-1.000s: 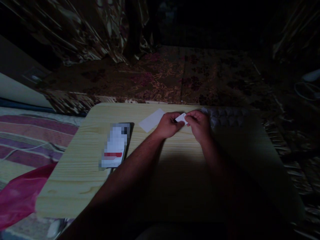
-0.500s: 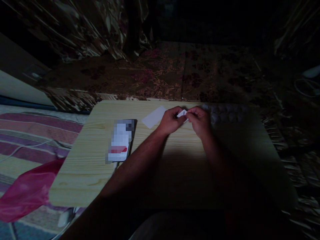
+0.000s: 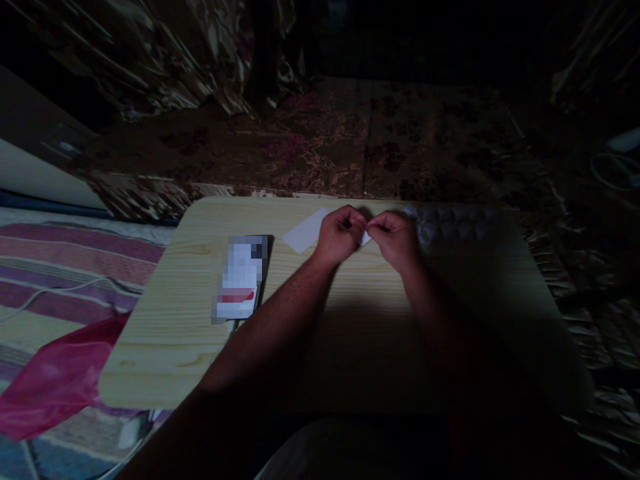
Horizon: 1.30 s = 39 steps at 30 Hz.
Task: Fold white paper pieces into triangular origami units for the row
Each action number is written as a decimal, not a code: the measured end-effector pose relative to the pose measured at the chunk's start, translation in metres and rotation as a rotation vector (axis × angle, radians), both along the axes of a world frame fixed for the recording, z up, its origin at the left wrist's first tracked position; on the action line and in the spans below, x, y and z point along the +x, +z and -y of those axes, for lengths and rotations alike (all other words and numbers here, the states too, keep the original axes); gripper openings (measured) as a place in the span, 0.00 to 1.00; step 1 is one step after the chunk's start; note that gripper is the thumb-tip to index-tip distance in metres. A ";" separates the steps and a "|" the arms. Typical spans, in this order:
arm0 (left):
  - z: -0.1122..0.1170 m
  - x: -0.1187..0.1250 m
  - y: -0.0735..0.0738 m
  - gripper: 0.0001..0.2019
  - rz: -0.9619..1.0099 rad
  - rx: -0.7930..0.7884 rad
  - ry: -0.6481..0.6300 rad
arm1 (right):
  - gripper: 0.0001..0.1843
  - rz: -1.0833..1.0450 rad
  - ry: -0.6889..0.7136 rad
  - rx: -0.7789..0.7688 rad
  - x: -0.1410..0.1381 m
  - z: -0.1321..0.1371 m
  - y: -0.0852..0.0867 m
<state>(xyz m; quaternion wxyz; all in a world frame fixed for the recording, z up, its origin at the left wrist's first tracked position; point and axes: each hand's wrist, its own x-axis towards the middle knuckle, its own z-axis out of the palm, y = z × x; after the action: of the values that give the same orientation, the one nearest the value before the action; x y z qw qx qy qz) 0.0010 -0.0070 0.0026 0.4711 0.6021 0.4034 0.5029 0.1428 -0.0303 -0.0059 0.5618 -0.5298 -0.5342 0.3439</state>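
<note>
At the far side of the wooden table, my left hand (image 3: pixel 340 233) and my right hand (image 3: pixel 395 237) meet, thumbs and fingertips pinched together. Between them is a small white piece of paper (image 3: pixel 365 238), mostly covered by the fingers; only a patch of it shows below the fingertips. A flat white sheet of paper (image 3: pixel 304 231) lies on the table just left of my left hand. To the right of my right hand sit rows of several small, dark, bumpy shapes (image 3: pixel 450 223), too dim to make out.
A phone (image 3: pixel 243 277) with a blurred screen rests on the left of the pale wooden table (image 3: pixel 165 320), a cable at its lower end. A pink bag (image 3: pixel 60 383) lies on striped bedding (image 3: pixel 65 257) at the left. Patterned cloth (image 3: pixel 320 147) covers the surface behind.
My left hand's fingers have curled up and in over the small paper, and less of it shows now. Both hands stay at almost the same spot.
</note>
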 end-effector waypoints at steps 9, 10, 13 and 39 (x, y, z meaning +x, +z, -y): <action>-0.009 -0.004 -0.004 0.05 0.184 -0.097 0.155 | 0.02 -0.036 -0.026 -0.040 0.001 0.002 0.004; -0.010 -0.004 -0.004 0.06 0.212 -0.108 0.182 | 0.02 -0.045 -0.032 -0.035 0.002 0.002 0.004; -0.011 -0.005 -0.001 0.06 0.220 -0.116 0.205 | 0.02 -0.066 -0.053 -0.020 0.003 0.001 0.002; -0.008 -0.005 0.002 0.05 0.197 -0.189 -0.050 | 0.05 0.011 0.070 0.055 -0.001 0.005 0.005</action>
<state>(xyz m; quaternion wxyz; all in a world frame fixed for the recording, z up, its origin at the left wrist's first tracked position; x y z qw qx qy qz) -0.0044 0.0007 0.0045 0.5752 0.5126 0.3857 0.5076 0.1416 -0.0350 -0.0004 0.5609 -0.4971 -0.5648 0.3454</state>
